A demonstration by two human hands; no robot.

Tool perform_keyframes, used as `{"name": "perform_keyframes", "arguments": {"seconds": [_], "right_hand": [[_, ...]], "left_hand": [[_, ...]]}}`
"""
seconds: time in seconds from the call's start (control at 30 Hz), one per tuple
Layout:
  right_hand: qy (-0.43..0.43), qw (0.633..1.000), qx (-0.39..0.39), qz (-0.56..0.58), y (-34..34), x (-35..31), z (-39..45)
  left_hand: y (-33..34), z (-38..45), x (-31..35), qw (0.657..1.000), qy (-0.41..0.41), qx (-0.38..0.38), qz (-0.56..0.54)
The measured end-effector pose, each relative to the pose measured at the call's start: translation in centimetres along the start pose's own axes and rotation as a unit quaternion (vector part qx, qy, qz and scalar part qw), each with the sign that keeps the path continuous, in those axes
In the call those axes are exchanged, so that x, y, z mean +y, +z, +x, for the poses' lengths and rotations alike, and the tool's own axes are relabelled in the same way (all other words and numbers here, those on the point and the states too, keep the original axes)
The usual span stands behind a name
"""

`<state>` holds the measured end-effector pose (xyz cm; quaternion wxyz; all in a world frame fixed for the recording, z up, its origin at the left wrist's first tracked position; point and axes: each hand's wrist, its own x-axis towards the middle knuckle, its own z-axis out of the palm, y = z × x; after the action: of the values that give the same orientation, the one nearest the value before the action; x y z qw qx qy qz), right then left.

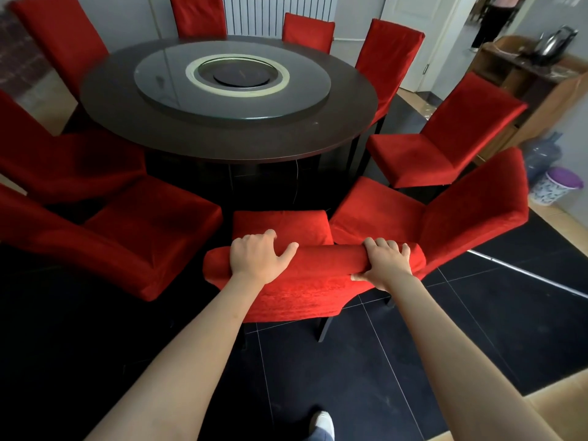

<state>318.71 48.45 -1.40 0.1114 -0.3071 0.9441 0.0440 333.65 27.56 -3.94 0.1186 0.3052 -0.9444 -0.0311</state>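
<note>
A red-covered chair (299, 291) stands right in front of me, its seat facing the round dark table (222, 135). My left hand (257, 257) grips the top of its backrest near the left end, fingers curled over the far side. My right hand (386, 261) grips the same top edge near the right end, thumb on the near side. The chair's dark legs rest on the black tiled floor.
Several more red chairs ring the table, one close on the left (133, 237) and one close on the right (445, 214). A glass turntable (232, 78) sits on the table. At the right are a wooden cabinet (525, 84), a water jug (542, 154) and a purple-lidded bin (556, 186).
</note>
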Motion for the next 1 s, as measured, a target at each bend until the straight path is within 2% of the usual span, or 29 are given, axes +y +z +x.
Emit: {"name": "perform_keyframes", "arguments": {"seconds": [0.63, 0.8, 1.0], "right_hand": [[0.018, 0.999, 0.022, 0.032, 0.0, -0.1, -1.0], [0.045, 0.997, 0.026, 0.049, -1.0, 4.1, -1.8], [0.085, 0.992, 0.025, 0.085, -2.3, 12.4, -2.5]], "left_hand": [[-0.3, -0.7, -0.3, 1.0, 0.011, -0.006, -0.016], [-0.4, 1.0, 3.2, 0.999, 0.047, -0.005, -0.024], [0.0, 3.7, 12.3, 0.994, 0.099, -0.01, -0.04]]}}
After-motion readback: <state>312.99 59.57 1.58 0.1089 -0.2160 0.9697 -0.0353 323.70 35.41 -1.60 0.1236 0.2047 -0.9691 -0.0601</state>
